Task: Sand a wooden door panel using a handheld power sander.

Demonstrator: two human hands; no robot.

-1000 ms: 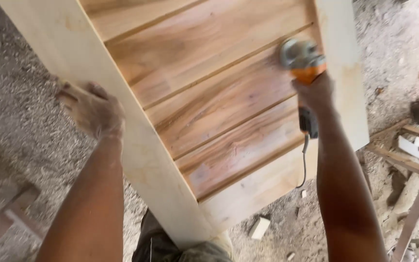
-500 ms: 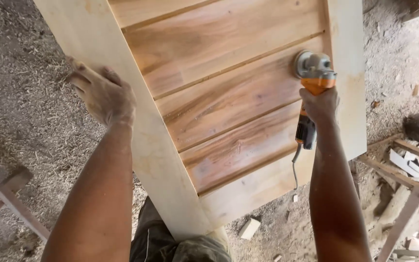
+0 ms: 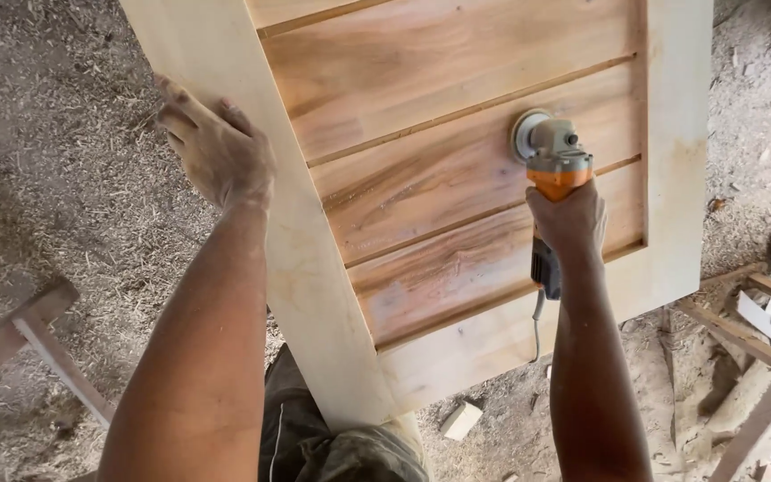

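Both bare forearms reach forward and up from the bottom of the view, roughly parallel, over a large pale wooden door panel [image 3: 671, 134] with reddish-brown grooved boards set in a light frame. The left hand [image 3: 218, 150] lies palm-down on the outer edge of the panel's left frame rail, wrist bent back, its dusty fingers [image 3: 176, 112] loosely spread and curled over that edge, pressing the wood rather than pinching anything. The right hand [image 3: 568, 219] is wrapped tight around the orange-and-grey handheld electric sander [image 3: 553, 152], fingers closed together around its body with the knuckles upward; the thumb's place cannot be told. The tool's round grey head sits just beyond the fingertips, its disc flat against one of the brown boards near a groove, while the dark rear end of the tool and its grey power cord [image 3: 537, 330] hang below the wrist, over the panel's lower rail. Beneath the panel, between the two forearms, a small pale wood offcut block [image 3: 461, 419] lies on the sawdust-strewn ground [image 3: 46, 196]. No packages, labels or signs show.
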